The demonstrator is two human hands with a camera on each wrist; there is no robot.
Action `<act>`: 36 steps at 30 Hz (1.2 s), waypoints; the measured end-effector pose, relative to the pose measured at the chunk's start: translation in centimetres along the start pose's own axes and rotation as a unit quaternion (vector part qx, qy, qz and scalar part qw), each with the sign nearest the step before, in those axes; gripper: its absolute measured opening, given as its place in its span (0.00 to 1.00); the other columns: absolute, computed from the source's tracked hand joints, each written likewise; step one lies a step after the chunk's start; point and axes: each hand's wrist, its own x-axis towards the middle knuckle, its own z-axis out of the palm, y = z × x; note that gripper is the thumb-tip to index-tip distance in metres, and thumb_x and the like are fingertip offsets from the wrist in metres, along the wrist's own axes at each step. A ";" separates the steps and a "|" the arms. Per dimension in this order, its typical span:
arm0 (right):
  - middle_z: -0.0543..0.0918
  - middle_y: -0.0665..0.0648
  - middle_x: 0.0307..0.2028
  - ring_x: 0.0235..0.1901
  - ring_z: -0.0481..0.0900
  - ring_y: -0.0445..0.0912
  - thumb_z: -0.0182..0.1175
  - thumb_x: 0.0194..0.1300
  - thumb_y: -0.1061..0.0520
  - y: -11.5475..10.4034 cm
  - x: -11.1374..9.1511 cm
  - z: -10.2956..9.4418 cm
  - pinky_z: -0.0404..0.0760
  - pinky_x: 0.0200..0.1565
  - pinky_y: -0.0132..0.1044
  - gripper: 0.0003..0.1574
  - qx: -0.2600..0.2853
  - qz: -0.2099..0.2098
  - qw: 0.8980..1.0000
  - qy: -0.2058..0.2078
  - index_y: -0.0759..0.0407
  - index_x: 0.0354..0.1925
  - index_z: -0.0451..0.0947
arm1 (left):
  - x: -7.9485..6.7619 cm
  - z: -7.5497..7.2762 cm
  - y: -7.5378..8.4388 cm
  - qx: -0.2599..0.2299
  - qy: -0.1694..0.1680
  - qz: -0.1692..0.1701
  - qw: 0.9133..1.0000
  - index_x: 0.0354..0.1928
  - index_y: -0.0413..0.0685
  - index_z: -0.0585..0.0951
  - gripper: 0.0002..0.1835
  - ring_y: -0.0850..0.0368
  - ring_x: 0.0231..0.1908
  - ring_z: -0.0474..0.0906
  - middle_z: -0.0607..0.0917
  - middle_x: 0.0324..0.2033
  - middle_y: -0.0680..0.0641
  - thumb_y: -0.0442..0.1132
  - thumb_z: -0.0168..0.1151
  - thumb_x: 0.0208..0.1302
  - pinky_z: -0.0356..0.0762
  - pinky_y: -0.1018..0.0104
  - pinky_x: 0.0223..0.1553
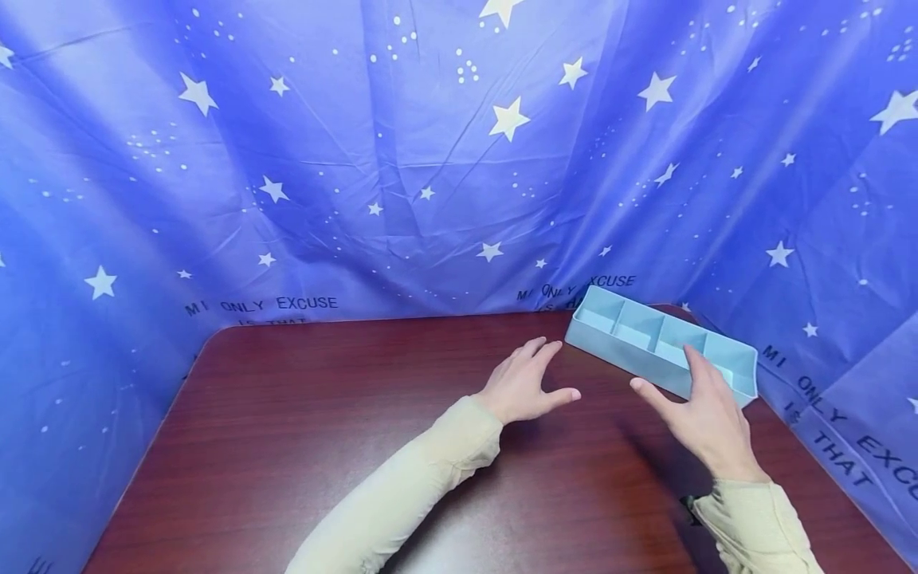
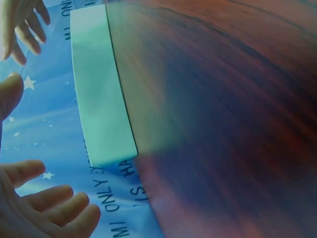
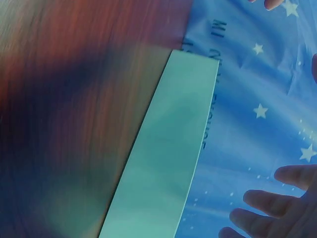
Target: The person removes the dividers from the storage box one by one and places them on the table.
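Note:
A light blue organizer box (image 1: 627,351) with several compartments stands at the back right corner of the table, set at a slant. My left hand (image 1: 522,384) hovers left of the box, fingers spread toward its left end and thumb pointing right, holding nothing. Closer to the box's right end is my right hand (image 1: 706,414), its forefinger overlapping the front wall in the head view and its thumb extended to the left. Both wrist views show the box's plain long side (image 2: 101,89) beyond spread fingers. The compartments show only their pale floors and dividers.
The dark red wooden table (image 1: 287,446) has a glossy grain and rounded back corners. A blue curtain (image 1: 402,159) with white stars and printed lettering hangs behind it and along both sides, close to the box. Beige sleeves (image 1: 409,486) cover both forearms.

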 end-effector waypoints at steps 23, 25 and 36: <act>0.57 0.80 0.64 0.58 0.57 0.76 0.59 0.58 0.29 6.0 0.8 -1.1 0.60 0.45 0.71 0.63 -0.029 0.044 0.998 0.030 0.64 0.73 0.45 | 6.5 1.6 1.0 -0.025 -0.033 -0.020 0.999 0.72 0.61 0.59 0.46 0.56 0.63 0.65 0.65 0.67 0.52 0.73 0.52 0.56 0.70 0.63 0.57; 0.56 0.80 0.64 0.58 0.56 0.77 0.58 0.58 0.29 6.4 0.8 -1.1 0.60 0.45 0.71 0.63 -0.031 0.053 0.998 0.029 0.64 0.73 0.45 | 6.8 1.8 1.0 -0.037 -0.041 -0.025 0.998 0.73 0.60 0.58 0.46 0.57 0.63 0.65 0.65 0.67 0.52 0.73 0.52 0.56 0.69 0.64 0.57; 0.61 0.80 0.60 0.58 0.58 0.74 0.60 0.60 0.34 7.8 1.3 -1.2 0.60 0.50 0.68 0.60 0.010 0.074 0.996 0.056 0.72 0.70 0.48 | 8.4 2.7 0.0 -0.095 -0.046 -0.040 0.994 0.72 0.57 0.57 0.47 0.60 0.61 0.66 0.67 0.64 0.52 0.70 0.57 0.55 0.67 0.66 0.58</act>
